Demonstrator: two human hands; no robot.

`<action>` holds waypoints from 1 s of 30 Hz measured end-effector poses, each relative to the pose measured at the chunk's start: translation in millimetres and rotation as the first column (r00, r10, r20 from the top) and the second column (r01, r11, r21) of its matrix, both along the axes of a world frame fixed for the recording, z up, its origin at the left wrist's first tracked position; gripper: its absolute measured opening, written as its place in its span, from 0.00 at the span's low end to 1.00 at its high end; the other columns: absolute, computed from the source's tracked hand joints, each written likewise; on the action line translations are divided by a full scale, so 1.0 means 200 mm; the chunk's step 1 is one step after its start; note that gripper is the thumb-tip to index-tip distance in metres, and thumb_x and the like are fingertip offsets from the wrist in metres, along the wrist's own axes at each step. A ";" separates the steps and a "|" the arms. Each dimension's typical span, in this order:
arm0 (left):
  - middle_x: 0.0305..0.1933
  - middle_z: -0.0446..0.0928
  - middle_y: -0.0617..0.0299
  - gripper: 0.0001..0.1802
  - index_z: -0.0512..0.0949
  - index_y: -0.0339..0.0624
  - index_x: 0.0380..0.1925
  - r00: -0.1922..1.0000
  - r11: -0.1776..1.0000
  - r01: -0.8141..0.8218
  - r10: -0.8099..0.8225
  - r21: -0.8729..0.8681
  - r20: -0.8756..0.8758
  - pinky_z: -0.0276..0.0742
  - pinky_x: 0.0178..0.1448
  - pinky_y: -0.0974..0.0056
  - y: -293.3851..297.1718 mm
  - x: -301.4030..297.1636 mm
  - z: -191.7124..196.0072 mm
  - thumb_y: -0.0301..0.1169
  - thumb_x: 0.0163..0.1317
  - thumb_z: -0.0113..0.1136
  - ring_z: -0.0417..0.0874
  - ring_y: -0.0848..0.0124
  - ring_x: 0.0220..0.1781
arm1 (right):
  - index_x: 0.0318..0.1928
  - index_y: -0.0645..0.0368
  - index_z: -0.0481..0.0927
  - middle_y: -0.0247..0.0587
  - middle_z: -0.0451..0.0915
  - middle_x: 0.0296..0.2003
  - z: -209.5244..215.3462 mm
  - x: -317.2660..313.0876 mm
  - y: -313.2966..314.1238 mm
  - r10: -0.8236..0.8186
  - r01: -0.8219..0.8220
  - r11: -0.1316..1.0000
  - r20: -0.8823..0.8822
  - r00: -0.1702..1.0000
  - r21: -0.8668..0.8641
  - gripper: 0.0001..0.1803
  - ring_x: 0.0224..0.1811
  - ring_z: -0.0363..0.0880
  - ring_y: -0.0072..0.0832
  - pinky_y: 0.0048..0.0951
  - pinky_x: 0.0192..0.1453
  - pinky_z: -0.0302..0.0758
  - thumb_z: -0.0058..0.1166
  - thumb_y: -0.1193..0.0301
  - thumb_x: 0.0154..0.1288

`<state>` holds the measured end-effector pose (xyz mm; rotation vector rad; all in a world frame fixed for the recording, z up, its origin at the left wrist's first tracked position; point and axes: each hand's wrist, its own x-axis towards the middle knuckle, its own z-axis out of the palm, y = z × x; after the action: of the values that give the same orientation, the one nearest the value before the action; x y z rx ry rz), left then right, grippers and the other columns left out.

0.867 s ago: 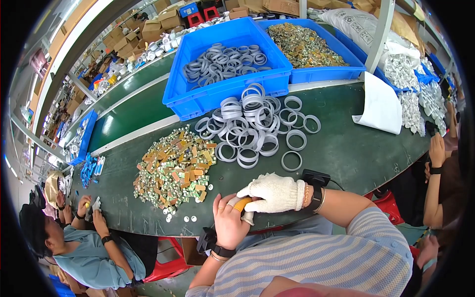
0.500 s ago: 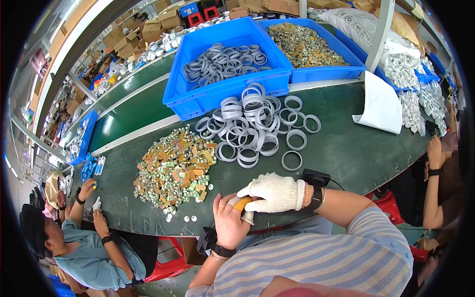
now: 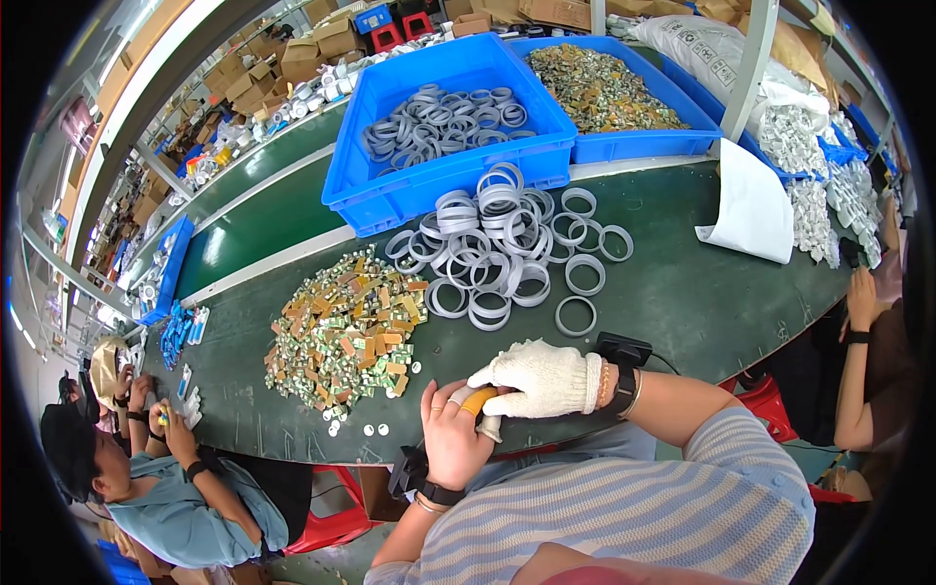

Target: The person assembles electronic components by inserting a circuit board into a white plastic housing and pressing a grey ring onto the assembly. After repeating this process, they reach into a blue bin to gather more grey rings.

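My hands meet at the near edge of the dark green table. My left hand (image 3: 454,441) is bare, with a ring and a pale wrap on its fingers, which curl together. A yellow band or wrap (image 3: 478,401) shows between the hands; whether it is on a finger cannot be told. My right hand (image 3: 548,380), in a white knitted glove, is closed over the left fingertips. Anything they grip is hidden. Just beyond lie a heap of small green and tan circuit boards (image 3: 341,336) and a pile of grey rings (image 3: 497,244).
A blue bin (image 3: 448,185) of grey rings stands behind the pile, beside another blue bin (image 3: 643,146) of small boards. A white sheet (image 3: 749,210) curls at the right. White discs (image 3: 381,430) lie near the boards. Co-workers sit left (image 3: 185,507) and right.
My hands look still, pressed together as before. The co-worker at the left has drawn both hands together, and a small white piece now lies on the table near them.
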<state>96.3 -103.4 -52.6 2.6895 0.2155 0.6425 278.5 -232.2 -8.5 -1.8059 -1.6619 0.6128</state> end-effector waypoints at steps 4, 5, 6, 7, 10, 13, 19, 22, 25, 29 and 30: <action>0.49 0.86 0.59 0.14 0.89 0.46 0.47 1.000 1.000 -0.003 0.003 -0.001 0.001 0.62 0.80 0.39 0.00 0.00 0.01 0.33 0.60 0.71 0.82 0.57 0.62 | 0.58 0.56 0.87 0.51 0.88 0.42 0.00 0.00 0.00 -0.001 0.001 1.000 -0.001 1.000 -0.017 0.26 0.44 0.88 0.51 0.48 0.50 0.84 0.61 0.52 0.69; 0.49 0.86 0.59 0.14 0.89 0.46 0.47 1.000 1.000 -0.003 0.003 -0.001 0.001 0.62 0.80 0.39 0.00 0.00 0.00 0.33 0.60 0.71 0.82 0.57 0.62 | 0.58 0.56 0.87 0.51 0.88 0.42 0.00 0.00 0.00 -0.001 0.001 1.000 -0.001 1.000 -0.017 0.26 0.44 0.88 0.51 0.48 0.50 0.84 0.61 0.52 0.69; 0.49 0.86 0.59 0.14 0.89 0.46 0.47 1.000 1.000 -0.004 0.004 0.000 -0.003 0.62 0.80 0.39 0.00 0.00 0.00 0.33 0.60 0.71 0.82 0.57 0.62 | 0.58 0.56 0.87 0.51 0.88 0.41 0.00 0.00 0.00 -0.001 0.001 1.000 0.004 1.000 -0.018 0.26 0.43 0.88 0.51 0.48 0.49 0.84 0.61 0.52 0.69; 0.49 0.86 0.59 0.14 0.89 0.46 0.47 1.000 1.000 -0.006 0.006 0.001 -0.006 0.62 0.80 0.39 0.00 0.00 0.00 0.33 0.60 0.71 0.82 0.57 0.62 | 0.58 0.56 0.87 0.51 0.88 0.41 0.00 0.00 0.01 0.000 0.000 1.000 0.009 1.000 -0.018 0.26 0.43 0.88 0.51 0.48 0.49 0.84 0.61 0.52 0.69; 0.50 0.86 0.59 0.14 0.89 0.46 0.47 1.000 1.000 -0.004 0.004 0.002 -0.004 0.62 0.80 0.39 0.00 0.01 0.01 0.33 0.60 0.71 0.82 0.57 0.62 | 0.58 0.56 0.87 0.51 0.88 0.41 -0.02 0.01 0.01 -0.006 0.005 1.000 0.011 1.000 0.014 0.26 0.42 0.88 0.51 0.48 0.49 0.84 0.61 0.52 0.69; 0.50 0.86 0.59 0.14 0.89 0.46 0.47 1.000 1.000 -0.007 0.007 -0.005 0.002 0.62 0.80 0.39 0.01 0.01 0.00 0.33 0.60 0.71 0.82 0.57 0.62 | 0.58 0.56 0.87 0.51 0.88 0.41 0.01 0.01 0.02 0.000 0.000 1.000 0.001 1.000 -0.015 0.26 0.43 0.87 0.51 0.48 0.49 0.83 0.61 0.52 0.69; 0.52 0.85 0.60 0.16 0.88 0.48 0.48 1.000 1.000 -0.004 0.004 -0.002 0.005 0.65 0.79 0.38 0.01 0.01 0.00 0.32 0.59 0.72 0.81 0.55 0.61 | 0.58 0.55 0.86 0.51 0.88 0.42 0.00 0.01 0.01 0.007 -0.007 1.000 0.010 1.000 -0.021 0.25 0.44 0.87 0.51 0.49 0.50 0.83 0.61 0.52 0.69; 0.50 0.86 0.59 0.14 0.89 0.46 0.47 1.000 1.000 -0.012 0.012 -0.006 0.002 0.62 0.80 0.39 -0.01 0.00 0.01 0.33 0.60 0.71 0.82 0.57 0.62 | 0.58 0.55 0.86 0.50 0.88 0.42 -0.02 0.00 0.00 0.003 -0.003 1.000 0.012 1.000 0.013 0.25 0.44 0.87 0.51 0.49 0.50 0.83 0.62 0.52 0.69; 0.50 0.86 0.59 0.15 0.89 0.46 0.47 1.000 1.000 -0.013 0.013 -0.008 0.004 0.62 0.80 0.39 -0.02 -0.01 0.01 0.33 0.60 0.71 0.82 0.57 0.62 | 0.58 0.55 0.86 0.50 0.88 0.43 -0.02 -0.01 -0.01 0.008 -0.009 1.000 0.003 1.000 0.017 0.25 0.44 0.87 0.51 0.49 0.50 0.82 0.62 0.52 0.69; 0.50 0.86 0.58 0.15 0.89 0.46 0.47 1.000 1.000 -0.008 0.008 -0.013 -0.011 0.62 0.80 0.39 -0.02 -0.01 0.01 0.33 0.59 0.71 0.82 0.57 0.62 | 0.58 0.55 0.86 0.50 0.88 0.42 -0.02 -0.01 -0.02 0.001 -0.001 1.000 0.002 1.000 -0.002 0.25 0.44 0.87 0.51 0.49 0.50 0.82 0.62 0.52 0.69; 0.50 0.86 0.59 0.14 0.89 0.45 0.46 1.000 1.000 -0.008 0.008 -0.009 -0.010 0.62 0.80 0.39 -0.02 0.00 0.00 0.33 0.59 0.71 0.82 0.57 0.62 | 0.58 0.54 0.87 0.49 0.87 0.39 -0.05 -0.01 -0.01 -0.014 0.014 0.998 0.015 1.000 0.056 0.25 0.40 0.86 0.49 0.48 0.46 0.82 0.63 0.52 0.69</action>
<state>96.2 -106.5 -52.0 2.6850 0.2311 0.6295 277.3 -234.8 -18.6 -1.7855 -1.6589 0.5424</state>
